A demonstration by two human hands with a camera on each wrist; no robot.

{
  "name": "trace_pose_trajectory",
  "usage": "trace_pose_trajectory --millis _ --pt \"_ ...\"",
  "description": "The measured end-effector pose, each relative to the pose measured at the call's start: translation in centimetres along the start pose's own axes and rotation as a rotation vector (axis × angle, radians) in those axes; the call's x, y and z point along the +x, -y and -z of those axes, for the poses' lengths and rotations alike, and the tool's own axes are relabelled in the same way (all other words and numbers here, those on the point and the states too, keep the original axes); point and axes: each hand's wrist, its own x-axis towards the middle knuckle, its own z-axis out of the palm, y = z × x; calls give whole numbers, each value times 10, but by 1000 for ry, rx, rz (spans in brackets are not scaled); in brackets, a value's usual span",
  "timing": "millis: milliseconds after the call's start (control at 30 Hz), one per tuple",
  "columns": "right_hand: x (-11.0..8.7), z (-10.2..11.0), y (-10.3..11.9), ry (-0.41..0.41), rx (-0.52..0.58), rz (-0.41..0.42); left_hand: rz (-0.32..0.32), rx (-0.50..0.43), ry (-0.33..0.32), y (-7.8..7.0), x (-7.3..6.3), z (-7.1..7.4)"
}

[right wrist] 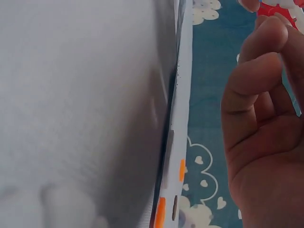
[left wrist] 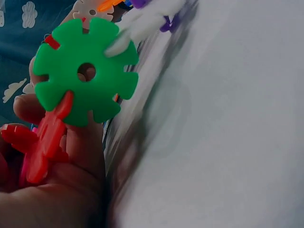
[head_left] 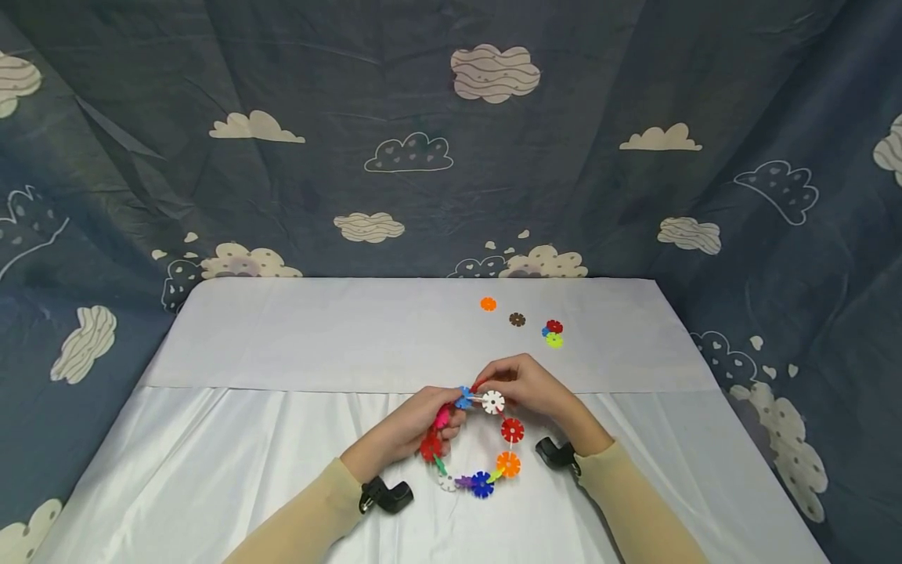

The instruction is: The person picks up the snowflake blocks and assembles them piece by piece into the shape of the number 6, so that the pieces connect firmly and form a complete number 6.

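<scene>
Slotted, flower-shaped plastic discs join into a ring, seen in the head view with a white disc, a red disc, an orange disc and a dark blue disc. The left hand grips the ring's upper left, thumb by a light blue disc. At the top, the right hand pinches a red disc, mostly hidden by its fingers. A green disc slotted to a red one shows close up in the left wrist view.
Loose discs lie farther back on the white-covered table: an orange one, a brown one, and a small cluster with a yellow-green disc. A dark cloud-patterned cloth hangs behind and at both sides.
</scene>
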Motion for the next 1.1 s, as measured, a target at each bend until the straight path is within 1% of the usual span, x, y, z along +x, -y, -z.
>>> trace_pose_trajectory --millis 200,367,533,600,700,800,900,1000,1100 --pt "1 -2 1 11 -28 51 -10 -6 35 -1 -3 -1" --pt "4 -3 0 33 -38 94 -20 -12 34 -1 -4 -2" --pt "3 0 -1 43 -64 98 -12 14 28 -1 -3 -2" --pt "3 3 -1 52 -77 75 -15 14 12 -1 -2 -2" --pt "0 14 -3 68 -84 10 -19 0 -25 -1 -3 -2" --pt "-8 32 -8 75 -78 -68 -25 -4 -49 -1 -3 -2" --pt "-22 52 -15 92 -63 -148 -21 2 -55 -2 -4 -2" --pt "-40 69 -28 152 -52 -217 -21 9 -49 -1 -4 -2" --pt "-58 78 -40 244 -48 -263 -20 8 -40 -1 -4 -1"
